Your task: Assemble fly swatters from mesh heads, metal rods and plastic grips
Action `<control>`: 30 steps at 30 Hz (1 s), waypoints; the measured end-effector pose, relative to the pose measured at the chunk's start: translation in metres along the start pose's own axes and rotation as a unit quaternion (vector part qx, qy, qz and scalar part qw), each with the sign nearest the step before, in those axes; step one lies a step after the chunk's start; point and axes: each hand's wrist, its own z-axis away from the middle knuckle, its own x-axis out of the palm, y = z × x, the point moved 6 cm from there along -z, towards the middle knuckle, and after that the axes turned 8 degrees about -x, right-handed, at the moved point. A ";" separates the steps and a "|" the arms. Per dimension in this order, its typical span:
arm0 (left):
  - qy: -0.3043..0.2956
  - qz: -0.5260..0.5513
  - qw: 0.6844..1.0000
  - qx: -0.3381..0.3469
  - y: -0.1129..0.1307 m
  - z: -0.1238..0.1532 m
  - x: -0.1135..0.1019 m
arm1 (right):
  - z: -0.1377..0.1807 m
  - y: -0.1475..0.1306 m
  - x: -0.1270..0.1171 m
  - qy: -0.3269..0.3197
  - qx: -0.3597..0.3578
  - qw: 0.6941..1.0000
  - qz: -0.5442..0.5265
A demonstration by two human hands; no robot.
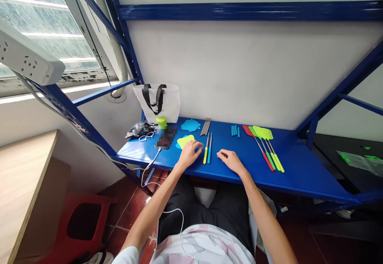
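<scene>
My left hand (190, 153) is over the blue table with its fingers apart and nothing visible in them. Beside it lies a yellow-green fly swatter head (183, 140), with blue showing underneath. Two metal rods with handles lie between my hands: one with a yellow handle (205, 155), near my left fingertips, and one with a blue handle (209, 156). My right hand (230, 160) rests on the table to their right, fingers loosely bent and apart, holding nothing visible. Farther back are blue swatter heads (190, 125), several bare metal rods (205, 127) and several short blue handles (235, 131).
Finished fly swatters (271, 152) in red, green and yellow lie at the right. A white bag (170, 102), a green-lidded tub (161, 122), scissors (146, 136) and a blurred phone-like object (167, 137) with a white cable (154, 159) stand or lie left. Blue frame bars (239, 11) surround the table (302, 164).
</scene>
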 end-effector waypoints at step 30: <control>-0.018 -0.097 0.995 0.007 -0.033 0.000 0.009 | 0.005 -0.003 0.000 0.083 -0.058 0.981 0.166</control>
